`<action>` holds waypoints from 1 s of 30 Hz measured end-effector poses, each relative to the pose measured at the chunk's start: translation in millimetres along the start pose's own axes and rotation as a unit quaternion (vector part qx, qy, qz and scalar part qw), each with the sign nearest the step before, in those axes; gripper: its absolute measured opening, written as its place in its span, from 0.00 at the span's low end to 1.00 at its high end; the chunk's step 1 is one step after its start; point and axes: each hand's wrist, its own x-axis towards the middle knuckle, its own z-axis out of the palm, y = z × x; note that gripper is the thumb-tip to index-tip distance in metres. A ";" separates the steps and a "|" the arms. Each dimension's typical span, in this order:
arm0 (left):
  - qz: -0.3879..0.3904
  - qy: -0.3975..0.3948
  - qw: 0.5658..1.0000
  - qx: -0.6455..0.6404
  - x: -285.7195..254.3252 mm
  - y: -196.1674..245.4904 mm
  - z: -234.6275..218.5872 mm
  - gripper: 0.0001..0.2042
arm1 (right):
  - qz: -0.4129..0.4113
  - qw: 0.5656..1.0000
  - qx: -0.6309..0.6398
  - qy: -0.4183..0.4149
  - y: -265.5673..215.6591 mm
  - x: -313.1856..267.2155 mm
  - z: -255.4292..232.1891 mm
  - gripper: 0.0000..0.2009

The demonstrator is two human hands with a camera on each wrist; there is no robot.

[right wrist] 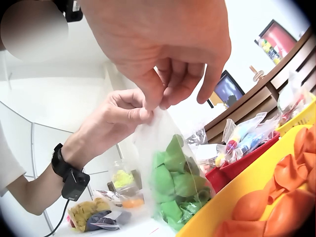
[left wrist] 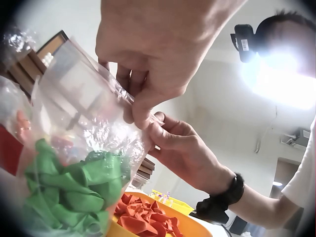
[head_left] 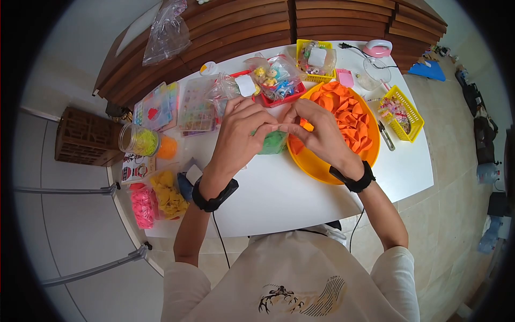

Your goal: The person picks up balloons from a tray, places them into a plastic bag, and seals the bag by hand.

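A clear plastic bag [left wrist: 74,94] hangs upright between my two hands, with green balloons [left wrist: 76,190] heaped in its lower part. My left hand [head_left: 241,131] pinches the bag's top edge between thumb and fingers. Close beside it, my right hand [head_left: 322,131] pinches the same edge at its corner; in the right wrist view the fingertips of both hands nearly meet there. Just right of the bag lies a round yellow tray [head_left: 317,173] filled with orange balloons [head_left: 343,110], partly under my right hand.
Behind the hands are a red basket [head_left: 289,99] of bagged trinkets and a yellow basket [head_left: 320,78]. Another yellow basket [head_left: 413,121] stands at right. Leftward are a jar [head_left: 131,139], a bag of yellow balloons [head_left: 169,193] and a bag of pink ones [head_left: 142,206].
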 end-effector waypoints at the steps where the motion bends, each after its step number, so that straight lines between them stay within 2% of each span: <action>1: -0.007 -0.001 1.000 0.001 -0.6 1.0 0.9 0.06 | 0.000 1.000 0.000 0.000 0.8 0.2 -0.4 0.09; 6: -0.023 0.005 1.000 -0.015 -1.1 2.1 2.8 0.06 | -0.020 0.999 -0.048 -0.007 4.6 1.0 -3.9 0.10; 13: -0.002 -0.007 1.000 -0.007 0.2 0.5 -1.2 0.06 | -0.050 0.998 -0.048 -0.010 2.9 1.0 -1.0 0.09; 18: -0.004 0.017 1.000 -0.008 -3.1 -1.3 -0.7 0.06 | 0.001 1.000 -0.002 -0.005 3.9 0.3 1.4 0.07; 22: -0.039 0.012 0.999 -0.002 -7.5 -7.5 -10.5 0.05 | -0.003 1.000 -0.012 0.005 8.9 -0.5 -0.3 0.07; 24: -0.048 0.005 0.999 0.004 -9.7 -10.7 -15.6 0.05 | 0.039 0.999 0.029 0.001 9.6 -0.7 -2.5 0.07; 30: -0.050 0.010 0.999 0.004 -12.0 -17.6 -17.1 0.05 | 0.020 1.000 0.010 0.012 10.4 -1.8 -0.6 0.07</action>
